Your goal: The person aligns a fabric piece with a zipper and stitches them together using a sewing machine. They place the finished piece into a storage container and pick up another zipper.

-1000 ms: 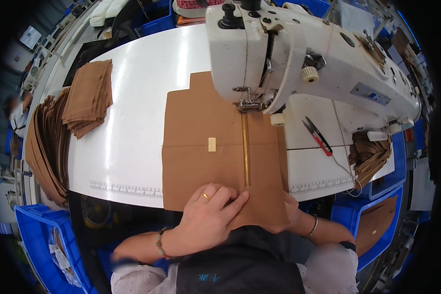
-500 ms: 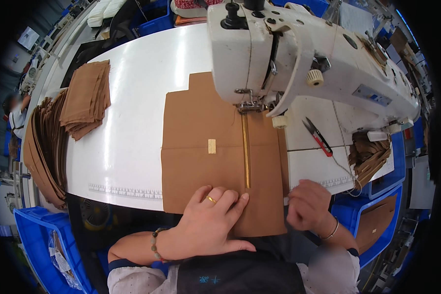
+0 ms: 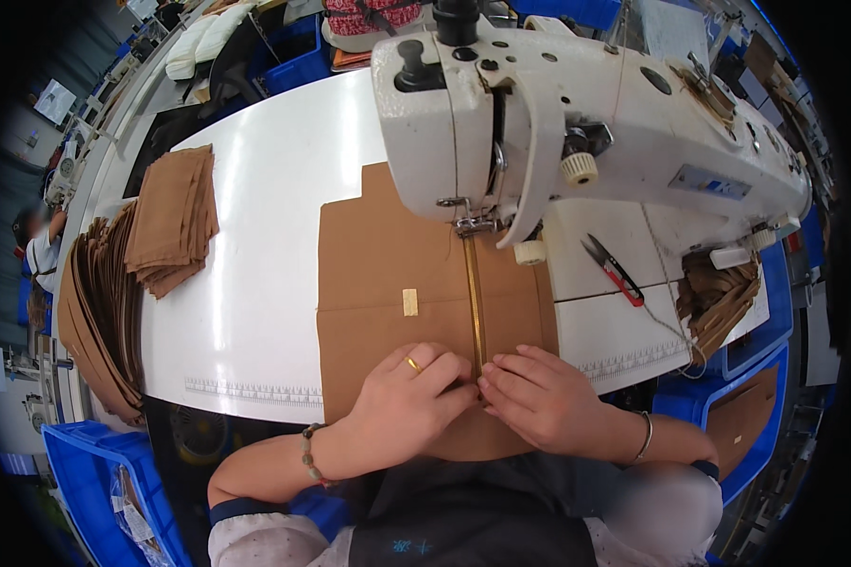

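A brown fabric panel [image 3: 378,255] lies flat on the white table beneath the sewing machine's needle area. Down it runs a narrow gold strip [image 3: 473,293] that looks like a zipper, its far end at the presser foot [image 3: 473,227]. My left hand [image 3: 416,392], with a ring and a beaded bracelet, is closed with curled fingers on the panel, left of the strip's near end. My right hand [image 3: 544,397] is closed too, thumb and fingertips pinching at that same end. The fingers hide just what is gripped there. A small cream patch [image 3: 409,302] sits on the panel.
The white sewing machine [image 3: 577,113] arches over the panel's right side. Red-handled thread snips [image 3: 616,274] lie on the table to the right, near a brown bundle [image 3: 714,298]. Brown fabric stacks [image 3: 172,213] stand at left. Blue bins [image 3: 85,472] flank the table.
My right hand has come in from the panel's right edge to the strip's near end, beside my left hand. The left fingers have curled in. The whole view has shifted slightly.
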Demonstrator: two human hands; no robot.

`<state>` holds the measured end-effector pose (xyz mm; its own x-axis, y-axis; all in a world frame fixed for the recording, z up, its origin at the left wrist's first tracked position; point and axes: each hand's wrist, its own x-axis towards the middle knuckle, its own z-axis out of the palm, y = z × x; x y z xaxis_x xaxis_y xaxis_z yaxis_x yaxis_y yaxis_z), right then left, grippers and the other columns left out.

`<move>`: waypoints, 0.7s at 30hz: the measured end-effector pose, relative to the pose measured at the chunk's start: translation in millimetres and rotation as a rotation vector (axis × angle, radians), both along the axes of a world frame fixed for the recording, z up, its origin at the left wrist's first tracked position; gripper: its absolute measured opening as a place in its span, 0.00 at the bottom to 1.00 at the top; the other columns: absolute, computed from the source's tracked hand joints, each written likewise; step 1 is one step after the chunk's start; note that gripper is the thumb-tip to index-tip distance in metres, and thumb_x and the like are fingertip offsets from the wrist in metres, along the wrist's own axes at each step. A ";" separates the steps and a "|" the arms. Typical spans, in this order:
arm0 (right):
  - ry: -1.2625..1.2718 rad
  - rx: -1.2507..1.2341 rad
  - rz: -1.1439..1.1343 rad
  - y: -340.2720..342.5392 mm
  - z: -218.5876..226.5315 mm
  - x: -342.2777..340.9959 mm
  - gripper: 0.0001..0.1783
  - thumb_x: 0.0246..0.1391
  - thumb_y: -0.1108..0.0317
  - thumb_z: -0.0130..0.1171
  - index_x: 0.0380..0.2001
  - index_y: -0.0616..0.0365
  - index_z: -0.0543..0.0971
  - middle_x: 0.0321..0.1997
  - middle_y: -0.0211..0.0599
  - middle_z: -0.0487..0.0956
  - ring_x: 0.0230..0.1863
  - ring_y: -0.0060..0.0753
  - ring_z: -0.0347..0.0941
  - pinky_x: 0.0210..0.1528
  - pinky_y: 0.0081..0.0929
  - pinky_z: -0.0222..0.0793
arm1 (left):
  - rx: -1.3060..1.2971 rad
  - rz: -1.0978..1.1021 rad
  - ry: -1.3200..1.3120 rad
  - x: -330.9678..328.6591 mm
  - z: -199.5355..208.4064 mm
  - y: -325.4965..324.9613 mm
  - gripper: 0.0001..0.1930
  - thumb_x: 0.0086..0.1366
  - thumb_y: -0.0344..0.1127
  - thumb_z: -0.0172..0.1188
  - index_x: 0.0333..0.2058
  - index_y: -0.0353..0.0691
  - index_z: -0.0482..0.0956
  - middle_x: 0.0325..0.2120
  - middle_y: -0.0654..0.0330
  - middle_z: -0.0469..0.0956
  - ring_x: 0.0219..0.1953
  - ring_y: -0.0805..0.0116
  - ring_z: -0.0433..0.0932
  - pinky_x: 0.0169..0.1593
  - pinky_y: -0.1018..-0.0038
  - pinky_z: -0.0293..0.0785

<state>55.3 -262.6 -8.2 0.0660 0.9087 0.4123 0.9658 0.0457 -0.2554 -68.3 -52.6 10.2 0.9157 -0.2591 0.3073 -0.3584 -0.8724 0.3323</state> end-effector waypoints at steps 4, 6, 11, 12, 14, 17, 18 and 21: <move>-0.010 -0.008 0.036 5.2 7.2 6.9 0.16 0.51 0.67 0.66 0.41 0.64 0.83 0.48 0.41 0.83 0.54 0.42 0.79 0.59 0.43 0.76 | 0.123 0.208 0.051 16.0 5.7 3.8 0.32 0.53 0.50 0.72 0.55 0.42 0.81 0.56 0.58 0.78 0.58 0.55 0.77 0.61 0.58 0.74; 0.024 -0.044 0.107 8.0 11.7 15.9 0.22 0.48 0.61 0.69 0.44 0.63 0.83 0.50 0.39 0.82 0.54 0.41 0.78 0.59 0.43 0.75 | 0.160 0.185 0.186 19.7 7.8 5.4 0.40 0.53 0.57 0.70 0.61 0.42 0.76 0.64 0.55 0.74 0.66 0.53 0.72 0.65 0.56 0.72; 0.036 -0.153 -0.066 14.4 19.5 33.2 0.38 0.42 0.44 0.71 0.52 0.60 0.80 0.59 0.42 0.77 0.59 0.46 0.74 0.63 0.50 0.70 | 0.176 0.184 0.161 20.4 7.8 6.3 0.40 0.55 0.59 0.68 0.62 0.42 0.77 0.63 0.56 0.74 0.65 0.55 0.73 0.66 0.55 0.71; 0.019 -0.199 -0.127 16.4 20.0 34.6 0.44 0.38 0.42 0.72 0.55 0.60 0.79 0.62 0.41 0.75 0.62 0.46 0.71 0.65 0.52 0.67 | 0.179 0.182 0.164 20.5 7.6 6.7 0.40 0.55 0.60 0.66 0.62 0.41 0.77 0.63 0.55 0.75 0.65 0.56 0.74 0.66 0.54 0.70; 0.005 -0.189 -0.123 20.6 20.4 37.1 0.45 0.37 0.41 0.72 0.56 0.61 0.78 0.63 0.42 0.75 0.63 0.47 0.70 0.66 0.53 0.66 | 0.166 0.190 0.161 23.4 6.4 8.8 0.40 0.55 0.60 0.67 0.62 0.42 0.77 0.63 0.56 0.74 0.65 0.55 0.73 0.67 0.53 0.69; -0.028 -0.195 -0.125 26.9 20.8 43.6 0.47 0.36 0.40 0.72 0.56 0.61 0.78 0.63 0.42 0.74 0.63 0.47 0.69 0.66 0.53 0.65 | 0.153 0.201 0.160 32.0 4.5 13.9 0.40 0.54 0.60 0.69 0.62 0.43 0.77 0.63 0.57 0.74 0.66 0.55 0.72 0.68 0.51 0.67; -0.039 -0.198 -0.139 28.9 21.1 46.8 0.47 0.36 0.39 0.72 0.56 0.61 0.78 0.62 0.42 0.75 0.63 0.47 0.69 0.66 0.51 0.65 | 0.155 0.205 0.163 35.7 3.9 15.8 0.40 0.54 0.60 0.68 0.62 0.43 0.77 0.63 0.57 0.74 0.66 0.55 0.72 0.69 0.50 0.66; -0.049 -0.185 -0.121 34.1 22.0 55.9 0.47 0.36 0.39 0.71 0.55 0.61 0.78 0.60 0.40 0.76 0.62 0.46 0.70 0.66 0.49 0.65 | 0.174 0.206 0.148 45.3 3.4 22.4 0.40 0.53 0.60 0.69 0.62 0.44 0.77 0.63 0.57 0.75 0.66 0.55 0.72 0.69 0.49 0.65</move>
<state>111.1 -228.5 13.8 0.1630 0.9559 0.2444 0.9728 -0.1143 -0.2017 -23.0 -30.3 13.6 0.9859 -0.0998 0.1341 -0.1264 -0.9701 0.2073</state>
